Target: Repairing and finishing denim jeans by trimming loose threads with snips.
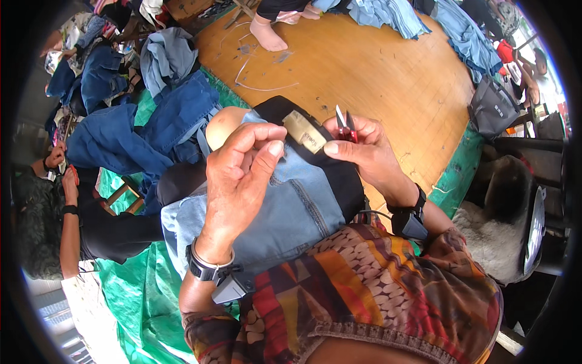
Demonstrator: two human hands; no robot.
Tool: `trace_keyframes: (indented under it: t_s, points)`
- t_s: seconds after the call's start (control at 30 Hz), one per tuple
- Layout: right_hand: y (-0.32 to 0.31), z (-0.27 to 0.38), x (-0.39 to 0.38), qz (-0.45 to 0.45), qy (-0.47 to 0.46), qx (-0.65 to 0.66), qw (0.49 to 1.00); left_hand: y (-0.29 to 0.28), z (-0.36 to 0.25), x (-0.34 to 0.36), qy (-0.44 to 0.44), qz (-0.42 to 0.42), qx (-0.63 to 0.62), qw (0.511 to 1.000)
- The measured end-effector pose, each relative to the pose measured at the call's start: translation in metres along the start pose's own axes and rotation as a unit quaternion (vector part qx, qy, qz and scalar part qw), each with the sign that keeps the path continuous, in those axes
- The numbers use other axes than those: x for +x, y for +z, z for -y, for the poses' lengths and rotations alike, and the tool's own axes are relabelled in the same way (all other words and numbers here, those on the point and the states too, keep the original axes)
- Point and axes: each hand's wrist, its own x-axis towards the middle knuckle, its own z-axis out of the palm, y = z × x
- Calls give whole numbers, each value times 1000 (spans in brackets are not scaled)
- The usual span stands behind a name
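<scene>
My left hand [239, 182] is closed in a pinch just left of a worn beige label [303, 130]; whatever is between its fingertips is too small to make out. The label lies on the dark waistband of a garment. My right hand [364, 158] grips the waistband's right end, its thumb beside the label, and also holds red-handled scissors [345, 128] with the silver blades pointing up. Light blue denim [291, 194] with a stitched seam drapes across my lap below both hands, and black fabric [339, 188] shows to its right.
Denim piles [127, 139] lie left, beside a person's hands [63, 170] with orange-handled scissors. Another person's foot [270, 36] rests on the wooden board [364, 67] ahead, near more blue garments [454, 42]. A dark bag [491, 103] sits right, green sheeting [133, 291] lower left.
</scene>
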Motion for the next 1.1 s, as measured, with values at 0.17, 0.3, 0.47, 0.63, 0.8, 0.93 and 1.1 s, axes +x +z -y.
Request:
trace_keyframes:
  t_s: [0.17, 0.3, 0.47, 0.63, 0.8, 0.93, 1.1]
  points:
    - [19, 11, -2, 184, -110, -154, 964, -12, 8, -1, -126, -4, -140, 982]
    - [32, 1, -4, 221, -154, -175, 947, -16, -6, -2, -150, 24, -26, 988]
    - [36, -1, -2, 241, -213, -263, 909, -26, -7, -3, -174, 52, -8, 983]
    - [32, 3, -3, 240, -208, -261, 911, -16, -4, -16, -143, 10, -96, 985]
    - [17, 2, -6, 211, -200, -250, 923, -10, 8, -24, -112, 3, -125, 986]
    - [7, 4, -9, 208, -134, -241, 938, -7, 8, -23, -94, 17, -35, 995]
    - [6, 6, -11, 204, -118, -228, 945, 0, 14, -22, -34, 19, 37, 999]
